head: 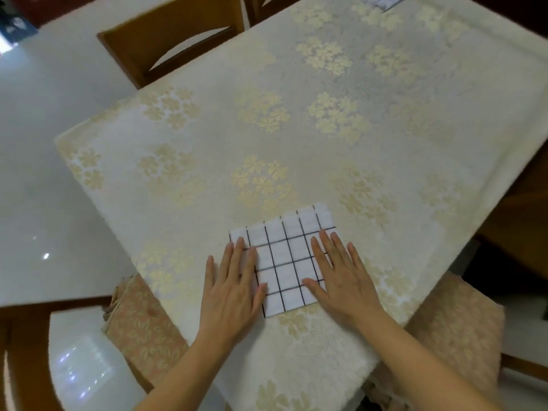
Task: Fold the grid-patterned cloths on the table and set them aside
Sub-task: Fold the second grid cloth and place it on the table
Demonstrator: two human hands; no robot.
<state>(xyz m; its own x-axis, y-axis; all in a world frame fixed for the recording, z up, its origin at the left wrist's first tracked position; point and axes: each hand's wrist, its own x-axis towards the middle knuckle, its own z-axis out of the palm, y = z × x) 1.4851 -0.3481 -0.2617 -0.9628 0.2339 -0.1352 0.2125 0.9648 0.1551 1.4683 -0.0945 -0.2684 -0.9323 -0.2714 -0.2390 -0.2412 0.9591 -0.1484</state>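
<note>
A white cloth with a black grid (pixel 286 256) lies folded into a rectangle near the table's front edge. My left hand (pixel 234 283) lies flat on its left side with straight fingers pressing down. My right hand (pixel 341 277) presses flat on its right side, thumb stretched across the lower part. A second grid-patterned cloth (pixel 381 0) shows partly at the table's far edge, cut off by the top of the view.
The table carries a cream tablecloth (pixel 296 129) with gold flower clusters. A wooden chair (pixel 175 37) stands at the far left side. Seats with beige cushions (pixel 142 324) sit close at the near left and near right (pixel 456 330). A glossy white floor (pixel 44 173) lies to the left.
</note>
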